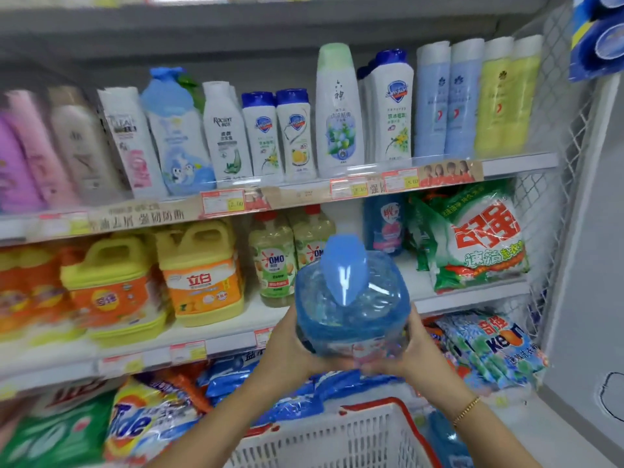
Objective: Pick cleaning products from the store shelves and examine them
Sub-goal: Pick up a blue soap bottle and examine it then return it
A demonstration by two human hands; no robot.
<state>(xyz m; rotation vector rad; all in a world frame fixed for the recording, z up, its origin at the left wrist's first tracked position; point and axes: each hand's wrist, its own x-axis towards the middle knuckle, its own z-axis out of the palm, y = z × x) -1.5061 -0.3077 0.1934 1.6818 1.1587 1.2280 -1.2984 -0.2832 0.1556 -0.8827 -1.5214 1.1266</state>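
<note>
Now both hands, left hand (293, 346) and right hand (410, 352), grip blue bottle (351, 298).

You're holding up a see-through blue bottle (351, 315), its cap (344, 265) showing a paler, solid blue. Behind it, yellow jugs (202, 261) are wearing orange labels, a green-and-white bag (479, 244) is flashing red characters, and your white basket (304, 444) is showing its red rim.

OMO on green-labelled bottle (275, 265); 立白 on yellow jug (201, 282); Tide on detergent bag (135, 423); Safeguard on white bottle (395, 106).
</note>
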